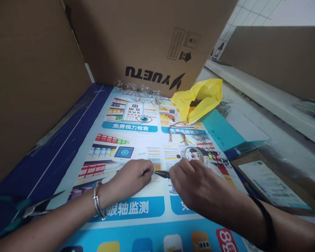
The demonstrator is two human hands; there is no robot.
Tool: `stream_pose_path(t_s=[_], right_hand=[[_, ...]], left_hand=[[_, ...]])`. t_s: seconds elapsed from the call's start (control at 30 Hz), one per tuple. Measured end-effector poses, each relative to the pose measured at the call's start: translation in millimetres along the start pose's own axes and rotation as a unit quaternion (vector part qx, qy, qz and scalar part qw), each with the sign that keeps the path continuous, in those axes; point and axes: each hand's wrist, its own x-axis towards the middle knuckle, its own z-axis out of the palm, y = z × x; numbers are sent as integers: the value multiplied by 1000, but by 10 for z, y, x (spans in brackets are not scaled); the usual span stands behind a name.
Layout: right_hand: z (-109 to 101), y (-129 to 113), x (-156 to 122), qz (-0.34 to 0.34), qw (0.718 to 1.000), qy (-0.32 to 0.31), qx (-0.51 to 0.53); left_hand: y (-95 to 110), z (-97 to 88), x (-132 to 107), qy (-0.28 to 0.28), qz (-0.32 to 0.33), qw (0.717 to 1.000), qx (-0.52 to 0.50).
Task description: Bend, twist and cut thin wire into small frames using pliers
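Observation:
My left hand [132,176] is closed in a pinch on something too small to make out, a silver bangle on its wrist. My right hand [191,182] is closed round a small dark tool [162,173] whose tip points at the left fingers. Both hands rest over a printed poster [136,140] with Chinese text and eye-chart pictures. A clear round lens [192,153] lies just beyond the right hand. Red and green threads [179,134] lie further up the poster.
A large cardboard box [152,38] marked YUETU stands at the back, another cardboard wall [28,77] at the left. A yellow plastic bag [199,98] and teal paper [221,131] lie at the right. Scissors [28,210] lie at the lower left. A labelled parcel [273,182] sits at the right.

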Motion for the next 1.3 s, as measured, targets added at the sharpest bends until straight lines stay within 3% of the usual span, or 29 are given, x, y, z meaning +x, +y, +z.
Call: stream_pose_path(t_s=[0.4, 0.67, 0.97, 1.13, 1.3], right_hand=[[53, 83, -8, 20, 995, -9, 95], [235, 203, -8, 30, 971, -26, 236], [347, 222, -65, 153, 939, 25, 308], [460, 44, -42, 233, 926, 63, 289], [498, -161, 38, 247, 951, 63, 173]], left_hand=[[9, -16, -8, 5, 33, 999, 29], [20, -40, -20, 10, 52, 998, 26], [-30, -52, 24, 52, -8, 998, -31], [-63, -20, 47, 90, -58, 991, -81], [-89, 21, 78, 140, -64, 982, -111]])
